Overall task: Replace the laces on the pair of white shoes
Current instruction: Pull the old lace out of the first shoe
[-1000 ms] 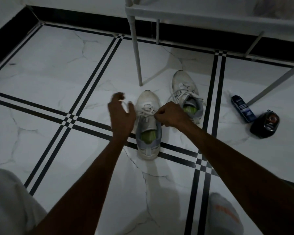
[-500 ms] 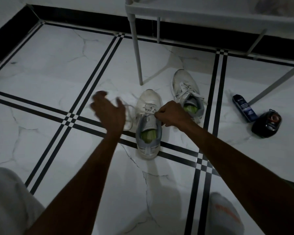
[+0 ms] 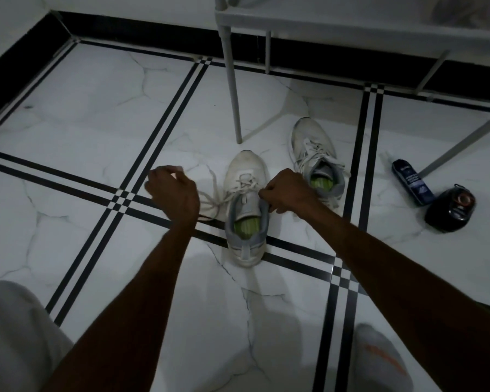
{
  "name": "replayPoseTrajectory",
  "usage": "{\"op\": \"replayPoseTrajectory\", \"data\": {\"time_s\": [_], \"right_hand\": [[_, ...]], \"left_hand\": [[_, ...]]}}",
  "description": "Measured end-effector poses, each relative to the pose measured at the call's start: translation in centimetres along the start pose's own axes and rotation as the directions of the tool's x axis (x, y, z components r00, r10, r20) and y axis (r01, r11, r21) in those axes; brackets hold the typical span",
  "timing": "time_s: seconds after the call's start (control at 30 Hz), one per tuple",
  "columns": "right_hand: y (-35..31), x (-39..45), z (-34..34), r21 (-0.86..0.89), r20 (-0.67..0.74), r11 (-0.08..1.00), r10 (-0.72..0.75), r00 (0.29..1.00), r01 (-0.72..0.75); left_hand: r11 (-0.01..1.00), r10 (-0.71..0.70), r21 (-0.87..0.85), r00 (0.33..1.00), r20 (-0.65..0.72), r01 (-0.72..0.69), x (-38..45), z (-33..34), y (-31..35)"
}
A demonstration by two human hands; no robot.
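The near shoe [image 3: 245, 210] stands on the tiled floor [image 3: 96, 108] across a black stripe, toe pointing away; wide bare tile lies to its left, while a rack leg [image 3: 234, 91] stands just beyond its toe and the far shoe [image 3: 316, 154] sits near on the right; further right a blue tube [image 3: 412, 182] and a black jar [image 3: 450, 209] lie close together, their labels too small to read; the left hand [image 3: 173, 193], curled, pinches the lace [image 3: 218, 193] drawn out sideways; the right hand [image 3: 287, 190], clenched, grips the near shoe's collar.
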State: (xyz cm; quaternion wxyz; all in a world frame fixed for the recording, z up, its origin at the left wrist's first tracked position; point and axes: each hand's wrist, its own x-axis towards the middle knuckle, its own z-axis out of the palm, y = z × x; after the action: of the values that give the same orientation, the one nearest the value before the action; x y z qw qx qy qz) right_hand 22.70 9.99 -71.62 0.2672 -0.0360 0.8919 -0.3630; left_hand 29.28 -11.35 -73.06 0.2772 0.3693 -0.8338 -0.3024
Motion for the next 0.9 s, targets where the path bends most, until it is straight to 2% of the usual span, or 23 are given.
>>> {"op": "replayPoseTrajectory", "data": {"time_s": [0.03, 0.07, 0.1, 0.17, 0.2, 0.3, 0.33, 0.37, 0.43, 0.47, 0.5, 0.57, 0.63, 0.7, 0.77, 0.8, 0.83, 0.9], "right_hand": [[-0.1, 0.0, 0.0, 0.001, 0.012, 1.0, -0.004, 1.0, 0.004], [-0.3, 0.0, -0.1, -0.002, 0.026, 1.0, -0.013, 1.0, 0.013], [-0.4, -0.1, -0.1, -0.005, 0.038, 1.0, -0.017, 0.999, 0.017], [-0.5, -0.1, -0.1, -0.032, 0.035, 0.998, -0.045, 0.998, 0.046], [-0.5, -0.2, 0.1, -0.068, 0.025, 0.995, -0.072, 0.997, 0.074], [-0.5, -0.5, 0.6, -0.174, -0.014, 0.973, -0.154, 0.988, 0.149], [-0.5, -0.5, 0.6, -0.19, -0.027, 0.97, -0.159, 0.987, 0.151], [-0.3, -0.5, 0.6, -0.197, -0.034, 0.971, -0.146, 0.989, 0.137], [0.0, -0.4, 0.2, -0.205, -0.038, 0.974, -0.108, 0.993, 0.098], [0.3, -0.3, 0.0, -0.193, -0.038, 0.977, -0.093, 0.995, 0.084], [0.5, -0.2, -0.2, -0.171, -0.034, 0.982, -0.089, 0.995, 0.082], [0.8, -0.2, -0.4, -0.141, -0.031, 0.986, -0.099, 0.995, 0.093], [0.5, -0.1, -0.3, -0.137, -0.029, 0.986, -0.103, 0.994, 0.098], [0.1, 0.3, -0.2, -0.161, -0.036, 0.984, -0.087, 0.996, 0.08], [-0.2, 0.5, -0.3, -0.168, -0.006, 0.985, -0.041, 0.999, 0.039], [-0.3, 0.4, -0.4, -0.166, 0.007, 0.986, -0.02, 1.0, 0.021], [-0.3, 0.3, -0.5, -0.191, -0.015, 0.981, -0.023, 1.0, 0.019], [-0.3, 0.0, -0.4, -0.363, -0.153, 0.928, -0.151, 0.977, 0.086]], "left_hand": [[0.991, 0.113, -0.084, 0.99, 0.082, -0.106, -0.5, 0.2, 0.3], [0.967, 0.234, -0.152, 0.951, 0.203, -0.205, -1.2, 0.7, 0.7], [0.947, 0.317, -0.159, 0.88, 0.353, -0.278, -1.9, 1.3, 1.2], [0.917, 0.362, -0.081, 0.728, 0.582, -0.391, -3.2, 2.0, 2.5], [0.904, 0.358, -0.042, 0.702, 0.616, -0.425, -3.7, 2.2, 2.9], [0.875, 0.398, -0.001, 0.717, 0.572, -0.485, -4.6, 2.2, 3.4], [0.887, 0.392, -0.012, 0.738, 0.549, -0.462, -4.8, 2.0, 3.2], [0.922, 0.353, -0.031, 0.803, 0.481, -0.386, -4.6, 1.7, 3.0], [0.985, 0.174, -0.052, 0.958, 0.226, -0.166, -2.8, 0.9, 1.9], [0.994, 0.103, -0.033, 0.987, 0.125, -0.1, -1.8, 0.5, 1.2], [0.998, 0.069, 0.002, 0.993, 0.094, -0.069, -1.0, 0.1, 0.7], [0.998, 0.036, 0.042, 0.988, 0.152, -0.043, -0.9, -0.3, 0.8], [0.992, 0.119, 0.025, 0.973, 0.2, -0.127, -2.2, -0.3, 1.8], [0.964, 0.261, -0.032, 0.909, 0.326, -0.265, -4.5, 0.2, 2.5], [0.944, 0.33, -0.15, 0.822, 0.463, -0.294, -6.1, 0.7, 2.1], [0.94, 0.341, -0.193, 0.812, 0.474, -0.282, -6.4, 0.9, 1.7], [0.939, 0.338, -0.222, 0.822, 0.458, -0.263, -6.4, 1.1, 1.2], [0.942, 0.303, -0.269, 0.849, 0.433, -0.199, -6.2, 1.3, 0.9]]}}
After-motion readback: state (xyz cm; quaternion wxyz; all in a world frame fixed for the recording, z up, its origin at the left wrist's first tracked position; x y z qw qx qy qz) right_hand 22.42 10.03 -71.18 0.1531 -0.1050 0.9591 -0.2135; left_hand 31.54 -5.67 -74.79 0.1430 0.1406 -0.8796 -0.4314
